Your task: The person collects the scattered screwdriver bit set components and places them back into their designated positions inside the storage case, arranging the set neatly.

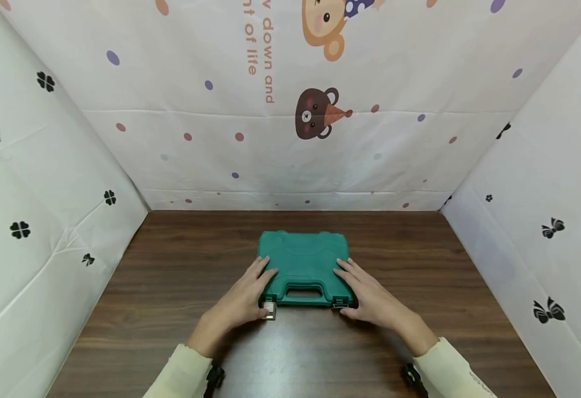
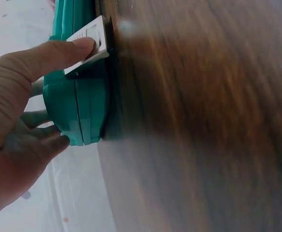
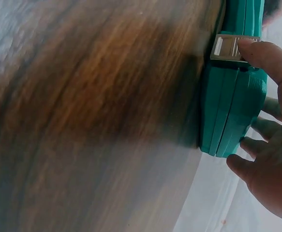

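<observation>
A closed green plastic carrying case (image 1: 304,257) lies flat on the table, its handle side facing me. My left hand (image 1: 240,296) spreads over the case's left side, fingers on the lid. Its thumb rests on the left metal latch (image 2: 96,34), which stands tilted out from the case's front. On the other side, my right hand (image 1: 373,298) lays its fingers on the lid's right edge. The right thumb presses on the right metal latch (image 3: 224,47), which lies close against the case front. What the case holds is hidden.
The dark wood-grain table (image 1: 181,260) runs around the case on all sides. A white printed cloth (image 1: 210,155) hangs behind it, and further cloth panels (image 1: 46,221) close in the left and right sides. Straps (image 1: 214,376) sit on both wrists.
</observation>
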